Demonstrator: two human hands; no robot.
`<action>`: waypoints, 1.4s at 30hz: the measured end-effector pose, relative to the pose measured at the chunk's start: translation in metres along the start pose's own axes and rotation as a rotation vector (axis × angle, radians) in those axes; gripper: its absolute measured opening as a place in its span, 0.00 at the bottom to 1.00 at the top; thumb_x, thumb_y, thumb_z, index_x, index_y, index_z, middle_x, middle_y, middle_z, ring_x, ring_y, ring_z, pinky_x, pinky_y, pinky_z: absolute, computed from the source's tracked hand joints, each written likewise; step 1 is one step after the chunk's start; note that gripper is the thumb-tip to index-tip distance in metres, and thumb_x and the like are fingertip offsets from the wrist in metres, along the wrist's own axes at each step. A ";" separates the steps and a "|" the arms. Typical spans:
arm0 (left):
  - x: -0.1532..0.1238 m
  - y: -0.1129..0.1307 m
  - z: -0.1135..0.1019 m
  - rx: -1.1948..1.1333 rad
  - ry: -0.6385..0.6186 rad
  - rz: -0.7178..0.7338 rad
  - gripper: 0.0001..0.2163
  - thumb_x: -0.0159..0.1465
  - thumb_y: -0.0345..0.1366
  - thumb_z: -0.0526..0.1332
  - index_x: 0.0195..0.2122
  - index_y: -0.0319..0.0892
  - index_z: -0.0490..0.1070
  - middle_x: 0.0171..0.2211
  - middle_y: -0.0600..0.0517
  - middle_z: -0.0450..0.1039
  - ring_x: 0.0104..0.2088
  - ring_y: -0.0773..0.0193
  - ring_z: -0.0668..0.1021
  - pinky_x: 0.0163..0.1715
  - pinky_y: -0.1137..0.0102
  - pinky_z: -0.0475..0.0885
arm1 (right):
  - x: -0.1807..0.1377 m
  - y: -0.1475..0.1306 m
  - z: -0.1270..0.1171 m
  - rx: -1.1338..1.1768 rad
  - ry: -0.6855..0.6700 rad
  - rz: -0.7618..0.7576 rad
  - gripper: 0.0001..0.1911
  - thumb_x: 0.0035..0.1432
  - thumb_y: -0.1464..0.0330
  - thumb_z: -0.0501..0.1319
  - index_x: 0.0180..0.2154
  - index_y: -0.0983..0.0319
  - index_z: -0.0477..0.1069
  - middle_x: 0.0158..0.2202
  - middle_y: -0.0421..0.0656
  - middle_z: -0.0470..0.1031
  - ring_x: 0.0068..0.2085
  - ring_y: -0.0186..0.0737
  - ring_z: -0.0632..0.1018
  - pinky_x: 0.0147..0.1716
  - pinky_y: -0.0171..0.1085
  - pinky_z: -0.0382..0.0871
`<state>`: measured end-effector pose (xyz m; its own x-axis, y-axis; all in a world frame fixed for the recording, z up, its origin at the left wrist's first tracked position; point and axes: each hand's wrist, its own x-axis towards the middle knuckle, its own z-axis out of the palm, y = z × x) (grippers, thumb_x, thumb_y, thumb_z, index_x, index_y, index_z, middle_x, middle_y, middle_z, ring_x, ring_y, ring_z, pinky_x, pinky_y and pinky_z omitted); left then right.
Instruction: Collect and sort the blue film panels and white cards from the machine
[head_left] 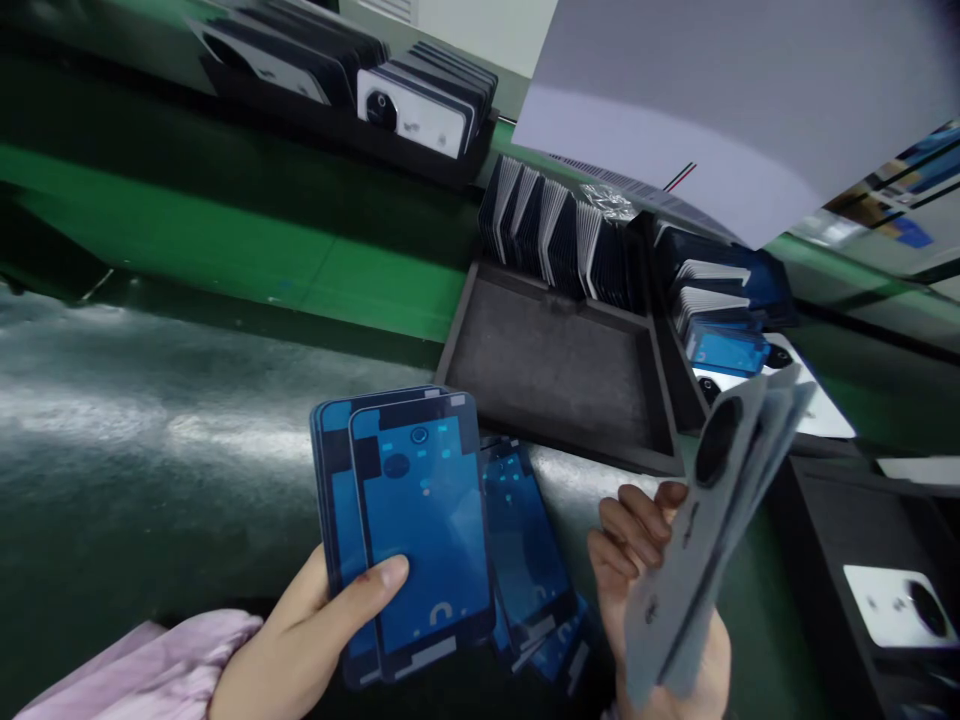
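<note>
While the head cam looks down, the left hand pinches a couple of blue-filmed phone back panels, thumb on top, just above the dark worktop. More blue panels lie beneath them. Right hand is closed round a fanned bunch of grey back covers with round camera holes. Behind sits a dark tray, mostly bare, with panels standing at its far end

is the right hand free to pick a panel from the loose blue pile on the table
Probably not as things stand: the right hand is closed on a fan of grey back covers. The loose blue pile lies close beside it, nothing between, so only the full grip hinders it.
</note>
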<state>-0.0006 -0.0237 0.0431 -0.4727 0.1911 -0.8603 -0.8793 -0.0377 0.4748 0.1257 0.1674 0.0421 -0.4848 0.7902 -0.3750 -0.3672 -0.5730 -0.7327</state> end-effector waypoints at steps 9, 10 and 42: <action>0.001 0.002 -0.001 0.080 -0.045 0.027 0.24 0.37 0.43 0.83 0.36 0.45 0.83 0.36 0.51 0.89 0.43 0.43 0.87 0.34 0.67 0.86 | -0.005 0.007 -0.012 -0.026 -0.148 0.053 0.11 0.55 0.68 0.75 0.41 0.53 0.80 0.29 0.36 0.76 0.23 0.28 0.73 0.18 0.24 0.68; 0.001 0.002 -0.001 0.089 -0.046 0.030 0.23 0.37 0.43 0.83 0.35 0.45 0.83 0.36 0.51 0.89 0.43 0.43 0.87 0.34 0.67 0.86 | -0.005 0.008 -0.010 -0.031 -0.166 0.056 0.11 0.55 0.69 0.75 0.40 0.54 0.80 0.27 0.36 0.76 0.24 0.28 0.74 0.20 0.24 0.69; 0.023 -0.008 -0.013 -0.070 -0.328 -0.020 0.07 0.54 0.43 0.76 0.31 0.48 0.87 0.33 0.56 0.88 0.46 0.50 0.86 0.32 0.74 0.84 | -0.015 0.039 -0.020 -0.514 -0.230 0.179 0.10 0.64 0.64 0.69 0.47 0.56 0.81 0.32 0.39 0.81 0.33 0.35 0.79 0.37 0.30 0.76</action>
<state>-0.0047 -0.0320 0.0170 -0.4212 0.4978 -0.7582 -0.8956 -0.0962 0.4343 0.1345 0.1374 0.0083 -0.6847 0.5904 -0.4274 0.1403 -0.4686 -0.8722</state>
